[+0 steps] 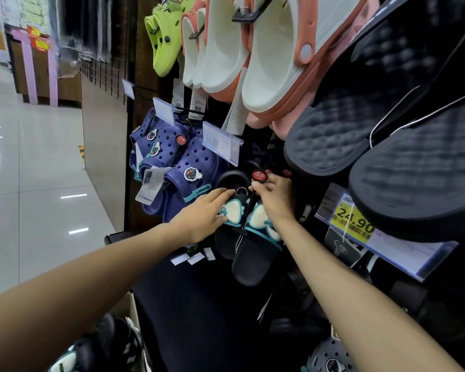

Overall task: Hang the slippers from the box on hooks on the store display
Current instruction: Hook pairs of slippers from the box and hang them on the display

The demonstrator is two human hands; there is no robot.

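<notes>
Pair of black slippers with teal-and-cream bows, held low on the display between the navy clogs and a yellow price tag. The right hand pinches the top of the pair, finger and thumb clamped at the thin loop that joins them. The left hand lies with fingers straight along the left slipper, steadying it, its grip apart.

To do the step well, it seems best to keep the loop pulled open and square to the hook, slide it fully over the tip, and hold the soles steady with the left hand until the weight is taken; then let go gently so neighbouring pairs are not knocked.

The hook itself cannot be made out: it sits in dark shadow behind the right fingers. Whether the loop is already over it cannot be told. The box shows only as a cardboard edge at the bottom, with more slippers cut off by the frame. The large black soles at right are blurred.
</notes>
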